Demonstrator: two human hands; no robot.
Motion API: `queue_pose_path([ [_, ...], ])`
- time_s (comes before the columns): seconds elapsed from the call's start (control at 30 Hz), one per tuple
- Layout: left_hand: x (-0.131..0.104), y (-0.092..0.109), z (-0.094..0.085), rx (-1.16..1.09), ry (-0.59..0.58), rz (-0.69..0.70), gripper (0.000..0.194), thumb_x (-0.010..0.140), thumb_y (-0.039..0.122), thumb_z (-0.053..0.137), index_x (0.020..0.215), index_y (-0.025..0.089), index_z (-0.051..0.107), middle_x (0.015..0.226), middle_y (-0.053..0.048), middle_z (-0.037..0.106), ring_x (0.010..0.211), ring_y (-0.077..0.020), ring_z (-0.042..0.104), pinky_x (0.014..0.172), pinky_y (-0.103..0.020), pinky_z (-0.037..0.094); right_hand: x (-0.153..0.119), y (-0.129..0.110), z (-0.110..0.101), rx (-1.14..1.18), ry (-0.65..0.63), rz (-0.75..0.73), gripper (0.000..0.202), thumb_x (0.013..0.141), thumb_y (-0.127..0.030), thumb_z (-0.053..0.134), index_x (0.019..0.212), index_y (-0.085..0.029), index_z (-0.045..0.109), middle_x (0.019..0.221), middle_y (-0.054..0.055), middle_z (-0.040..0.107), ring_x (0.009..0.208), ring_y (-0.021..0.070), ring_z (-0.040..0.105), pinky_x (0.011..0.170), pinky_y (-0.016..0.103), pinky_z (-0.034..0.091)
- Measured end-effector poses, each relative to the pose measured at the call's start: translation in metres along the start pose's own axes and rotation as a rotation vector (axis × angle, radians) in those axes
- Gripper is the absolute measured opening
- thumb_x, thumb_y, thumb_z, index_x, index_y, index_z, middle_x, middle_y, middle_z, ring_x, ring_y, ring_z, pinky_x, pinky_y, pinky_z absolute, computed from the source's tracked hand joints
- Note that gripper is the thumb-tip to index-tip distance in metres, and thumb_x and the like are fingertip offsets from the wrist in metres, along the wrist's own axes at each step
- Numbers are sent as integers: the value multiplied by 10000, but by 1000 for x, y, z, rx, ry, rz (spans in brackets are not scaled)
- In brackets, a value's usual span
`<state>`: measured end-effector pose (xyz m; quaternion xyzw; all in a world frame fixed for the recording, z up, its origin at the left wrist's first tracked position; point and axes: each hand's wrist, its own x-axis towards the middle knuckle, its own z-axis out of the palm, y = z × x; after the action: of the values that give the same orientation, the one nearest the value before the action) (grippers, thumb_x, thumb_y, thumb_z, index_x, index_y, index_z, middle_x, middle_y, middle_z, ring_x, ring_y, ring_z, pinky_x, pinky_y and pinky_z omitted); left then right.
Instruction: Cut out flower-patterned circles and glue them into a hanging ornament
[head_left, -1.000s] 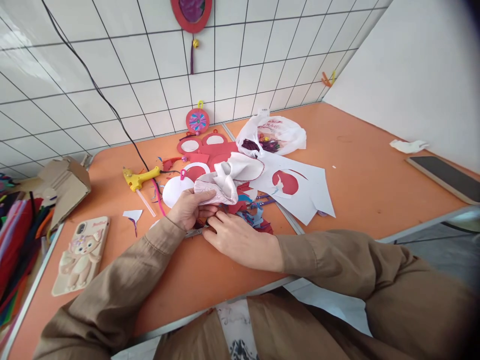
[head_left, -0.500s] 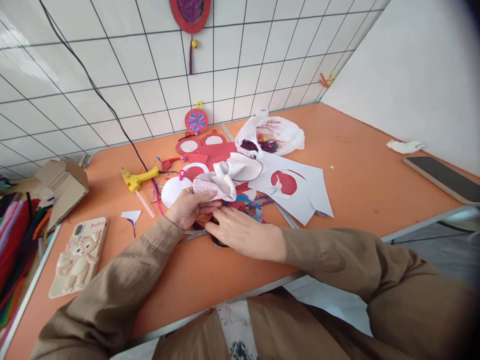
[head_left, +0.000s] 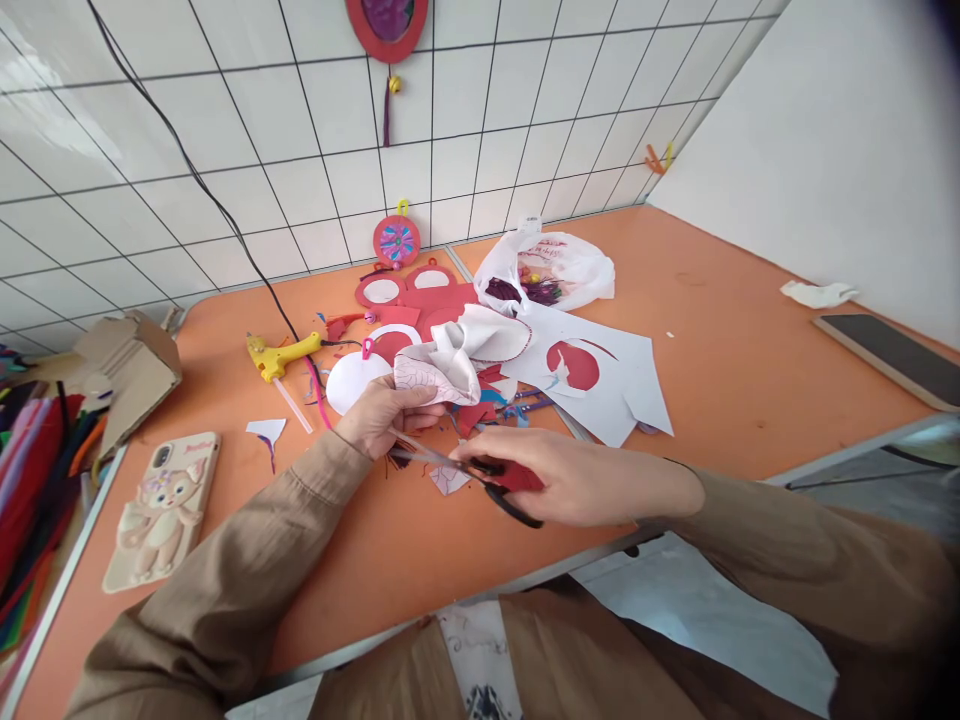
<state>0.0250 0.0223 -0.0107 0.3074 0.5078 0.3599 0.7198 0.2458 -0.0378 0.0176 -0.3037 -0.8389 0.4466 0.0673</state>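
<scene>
My left hand [head_left: 384, 412] is closed on a crumpled piece of white cloth [head_left: 487, 338] with fine reddish lines on its near flap. In my right hand [head_left: 592, 475] are scissors [head_left: 514, 503] with dark handles. Their blades point left, toward my left fingers and below the cloth. Whether the blades touch the left hand, I cannot tell. A small patterned scrap [head_left: 450, 480] lies on the table under the blades. Just left of the cloth is a white disc [head_left: 352, 380] with a pink loop.
A yellow glue gun [head_left: 281, 352] with a dark cord lies at the left, above a phone [head_left: 161, 510]. Red paper cutouts [head_left: 435, 298] and a white plastic bag [head_left: 589, 275] lie at the back. Cut white paper [head_left: 615, 390] is right of the cloth; another phone [head_left: 892, 360] lies far right.
My right hand has lifted the scissors from the table and moved right, uncovering the patterned scrap. My left hand still holds the cloth in nearly the same place.
</scene>
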Motion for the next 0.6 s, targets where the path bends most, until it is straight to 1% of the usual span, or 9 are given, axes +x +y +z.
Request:
queue_pose_path([
  [0.1, 0, -1, 1, -10, -22, 5, 102, 770, 48, 767, 776, 112, 687, 649, -37, 719, 561, -125, 695, 557, -187, 596, -5, 14, 2, 491, -29, 39, 257, 915, -268, 614, 1152, -188, 556, 956, 27, 559, 816, 124, 588, 740, 270, 518],
  [0.13, 0, -1, 1, -12, -30, 2, 94, 780, 50, 758, 775, 111, 686, 649, -42, 720, 565, -125, 696, 557, -185, 595, -7, 18, 2, 600, -22, 35, 288, 918, -357, 638, 1125, -177, 551, 951, 30, 555, 818, 128, 598, 759, 286, 528],
  [0.2, -1, -1, 1, -19, -36, -8, 72, 797, 47, 737, 785, 101, 691, 661, -60, 726, 576, -131, 701, 566, -192, 599, -13, 25, 2, 738, -21, 19, 432, 923, -543, 620, 1110, -161, 547, 929, 35, 558, 789, 137, 623, 766, 315, 542],
  [0.27, -1, -1, 0, -33, -43, -6, 57, 799, 47, 737, 818, 89, 703, 685, -74, 733, 591, -140, 708, 576, -205, 604, -20, 28, 1, 807, -56, 31, 565, 907, -669, 576, 1128, -149, 551, 905, 37, 570, 728, 143, 646, 726, 324, 549],
  [0.3, -1, 0, -1, -37, -53, 1, 66, 792, 51, 748, 835, 83, 708, 694, -77, 733, 596, -143, 708, 577, -212, 604, -23, 28, 1, 818, -65, 55, 590, 902, -694, 563, 1121, -146, 555, 894, 39, 579, 706, 145, 655, 708, 321, 548],
  [0.37, -1, 0, -3, -26, -83, 18, 102, 773, 65, 778, 852, 71, 715, 695, -79, 728, 592, -142, 700, 561, -209, 592, -28, 28, 2, 818, -47, 120, 587, 903, -702, 554, 1090, -146, 564, 875, 37, 588, 686, 146, 666, 696, 313, 547],
  [0.47, 0, 0, -4, 11, -117, 44, 106, 753, 68, 800, 808, 65, 710, 632, -61, 696, 504, -104, 634, 478, -169, 524, -27, 25, 7, 850, 10, 177, 598, 882, -724, 564, 1063, -153, 564, 858, 35, 598, 693, 154, 678, 696, 308, 549],
  [0.53, 1, -1, -3, 26, -119, 51, 87, 758, 48, 782, 757, 68, 697, 579, -45, 667, 442, -78, 577, 429, -149, 474, -24, 24, 12, 897, 44, 190, 620, 856, -745, 582, 1061, -160, 562, 862, 38, 609, 698, 157, 682, 685, 302, 546],
  [0.6, 0, -1, -2, 33, -104, 55, 93, 764, 21, 756, 728, 74, 688, 552, -36, 652, 422, -70, 556, 415, -143, 459, -19, 23, 16, 928, 84, 199, 624, 841, -752, 597, 1048, -164, 567, 864, 39, 615, 720, 157, 684, 686, 291, 538],
])
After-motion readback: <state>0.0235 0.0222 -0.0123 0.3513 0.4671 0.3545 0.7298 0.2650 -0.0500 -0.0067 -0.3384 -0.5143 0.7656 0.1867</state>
